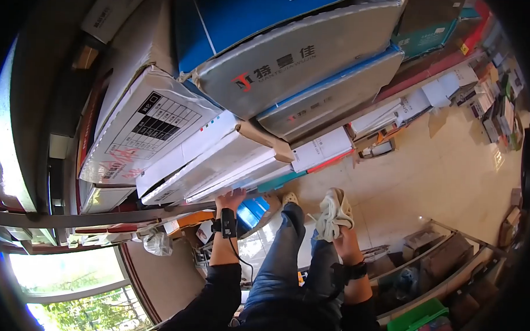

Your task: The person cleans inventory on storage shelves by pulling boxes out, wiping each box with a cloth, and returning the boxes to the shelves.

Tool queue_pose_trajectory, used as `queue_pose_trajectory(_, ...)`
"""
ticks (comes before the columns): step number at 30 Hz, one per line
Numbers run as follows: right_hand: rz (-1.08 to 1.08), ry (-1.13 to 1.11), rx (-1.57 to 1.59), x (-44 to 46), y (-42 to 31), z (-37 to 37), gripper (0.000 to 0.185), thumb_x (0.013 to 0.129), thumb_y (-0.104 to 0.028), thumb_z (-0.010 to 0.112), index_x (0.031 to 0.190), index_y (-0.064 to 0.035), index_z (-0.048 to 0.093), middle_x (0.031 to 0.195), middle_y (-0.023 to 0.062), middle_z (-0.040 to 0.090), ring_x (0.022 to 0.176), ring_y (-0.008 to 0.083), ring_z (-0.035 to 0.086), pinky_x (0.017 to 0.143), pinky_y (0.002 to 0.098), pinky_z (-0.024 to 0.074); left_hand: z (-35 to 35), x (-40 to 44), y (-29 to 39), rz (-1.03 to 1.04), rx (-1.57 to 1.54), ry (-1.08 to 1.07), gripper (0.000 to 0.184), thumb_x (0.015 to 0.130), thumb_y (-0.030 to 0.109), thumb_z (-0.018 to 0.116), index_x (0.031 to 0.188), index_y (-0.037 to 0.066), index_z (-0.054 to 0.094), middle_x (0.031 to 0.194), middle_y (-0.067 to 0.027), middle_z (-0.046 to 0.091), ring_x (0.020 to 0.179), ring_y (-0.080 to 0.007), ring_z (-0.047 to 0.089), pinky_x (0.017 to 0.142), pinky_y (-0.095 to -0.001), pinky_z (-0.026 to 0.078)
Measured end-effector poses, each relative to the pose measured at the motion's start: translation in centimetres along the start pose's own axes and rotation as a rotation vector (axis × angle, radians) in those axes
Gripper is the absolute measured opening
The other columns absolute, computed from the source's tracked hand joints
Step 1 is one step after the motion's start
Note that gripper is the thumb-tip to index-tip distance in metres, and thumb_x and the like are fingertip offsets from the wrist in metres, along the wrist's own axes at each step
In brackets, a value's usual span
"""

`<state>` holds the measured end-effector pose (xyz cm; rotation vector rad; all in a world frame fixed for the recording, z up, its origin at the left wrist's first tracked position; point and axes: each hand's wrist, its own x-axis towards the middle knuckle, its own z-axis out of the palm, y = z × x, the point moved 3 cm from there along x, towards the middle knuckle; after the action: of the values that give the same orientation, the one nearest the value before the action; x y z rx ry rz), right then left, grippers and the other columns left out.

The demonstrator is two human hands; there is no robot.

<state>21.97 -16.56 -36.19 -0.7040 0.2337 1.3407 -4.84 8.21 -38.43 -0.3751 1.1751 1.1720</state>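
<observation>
My left hand [230, 199] reaches to the shelf edge, its fingers stretched against the lower edge of a white carton [218, 164] in the stack. It appears to grip nothing. In my right hand [347, 243] is a bunched off-white cloth [335, 213], held out above the floor with the fingers closed round it; some fingers are hidden by its folds. Above the left hand, a white box with a printed label table [155, 124] lies beside grey-fronted cartons [280, 70] with blue tops. Both wrists wear dark bands, and a cable runs from the left one.
More boxes [323, 149] line the lower shelf along the tiled floor [393, 181]. At the lower right, a rack [448, 253] holds dark boxes, with a green bin [417, 319] near it. A window [85, 287] is at the lower left. A blue box [253, 212] sits under the shelf.
</observation>
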Motion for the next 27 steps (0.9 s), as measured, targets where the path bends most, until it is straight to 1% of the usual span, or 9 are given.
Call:
queue_pose_trajectory(2, 0.018, -0.007, -0.035, 0.1, 0.1, 0.1, 0.042, 0.074, 0.004, 0.045, 0.116, -0.0025, 0.039, 0.103, 0.0078, 0.05, 0.094, 0.0176, 0.052, 0.081, 0.0289, 0.0434, 0.4, 0.2, 0.6, 0.022, -0.026, -0.098, 0.061, 0.075, 0.051, 0.045, 0.116, 0.007, 0.035, 0.113, -0.0121, 0.04, 0.11, -0.025, 0.034, 0.093, -0.0449, 0.024)
queue_pose_trajectory(6, 0.021, -0.048, -0.019, -0.1, -0.3, 0.9, 0.043, 0.074, 0.004, 0.045, 0.116, -0.0024, 0.039, 0.103, 0.0078, 0.05, 0.093, 0.0173, 0.052, 0.081, 0.0287, 0.0434, 0.9, 1.1, 3.1, 0.055, -0.027, -0.265, 0.059, 0.076, 0.048, 0.046, 0.118, 0.007, 0.035, 0.116, -0.0127, 0.038, 0.113, -0.0266, 0.033, 0.094, -0.0461, 0.024)
queue_pose_trajectory(9, 0.012, -0.031, 0.0, -0.1, -0.2, 0.3, 0.043, 0.074, 0.004, 0.045, 0.115, -0.0021, 0.039, 0.103, 0.0076, 0.05, 0.094, 0.0173, 0.052, 0.082, 0.0285, 0.0432, 1.7, 1.6, 4.2, 0.073, -0.003, -0.345, 0.057, 0.077, 0.045, 0.046, 0.118, 0.007, 0.035, 0.119, -0.0132, 0.037, 0.114, -0.0277, 0.031, 0.095, -0.047, 0.024)
queue_pose_trajectory(13, -0.018, -0.06, 0.028, -0.2, -0.2, -0.3, 0.044, 0.073, 0.005, 0.043, 0.116, -0.0014, 0.038, 0.105, 0.009, 0.05, 0.097, 0.0188, 0.052, 0.082, 0.0294, 0.0438, 2.2, 2.0, 4.0, 0.072, 0.036, -0.419, 0.055, 0.078, 0.041, 0.046, 0.12, 0.006, 0.034, 0.122, -0.0138, 0.035, 0.117, -0.0292, 0.029, 0.096, -0.0482, 0.025)
queue_pose_trajectory(16, -0.042, -0.056, 0.022, -0.2, -0.4, -0.2, 0.045, 0.073, 0.005, 0.043, 0.116, -0.0011, 0.038, 0.106, 0.0098, 0.05, 0.097, 0.0195, 0.052, 0.083, 0.03, 0.044, 2.2, 2.2, 4.7, 0.076, 0.038, -0.445, 0.054, 0.079, 0.039, 0.046, 0.12, 0.006, 0.034, 0.125, -0.0143, 0.034, 0.119, -0.0304, 0.028, 0.097, -0.049, 0.025)
queue_pose_trajectory(18, -0.046, -0.039, 0.027, -0.4, -0.7, -0.1, 0.045, 0.073, 0.005, 0.042, 0.117, -0.001, 0.037, 0.107, 0.01, 0.05, 0.097, 0.0197, 0.052, 0.083, 0.0302, 0.044, 1.7, 2.4, 5.2, 0.128, 0.083, -0.39, 0.063, 0.076, 0.041, 0.051, 0.121, 0.003, 0.032, 0.126, -0.0166, 0.031, 0.119, -0.0311, 0.027, 0.099, -0.0488, 0.022)
queue_pose_trajectory(23, 0.001, -0.019, 0.034, -0.2, -0.6, -0.6, 0.045, 0.073, 0.006, 0.041, 0.117, -0.0013, 0.037, 0.106, 0.009, 0.051, 0.098, 0.019, 0.052, 0.084, 0.0288, 0.0425, 1.9, 2.0, 6.0, 0.152, 0.099, -0.422, 0.065, 0.074, 0.042, 0.052, 0.122, 0.002, 0.031, 0.127, -0.0171, 0.03, 0.119, -0.0311, 0.027, 0.099, -0.0487, 0.021)
queue_pose_trajectory(27, -0.006, -0.059, -0.006, -0.1, -1.1, 1.0, 0.047, 0.072, 0.008, 0.041, 0.118, -0.0016, 0.036, 0.105, 0.008, 0.05, 0.097, 0.0181, 0.052, 0.083, 0.0279, 0.0426, 2.3, 1.4, 5.7, 0.155, 0.12, -0.453, 0.068, 0.074, 0.042, 0.053, 0.122, 0.001, 0.03, 0.127, -0.0175, 0.029, 0.119, -0.0312, 0.027, 0.1, -0.0485, 0.02)
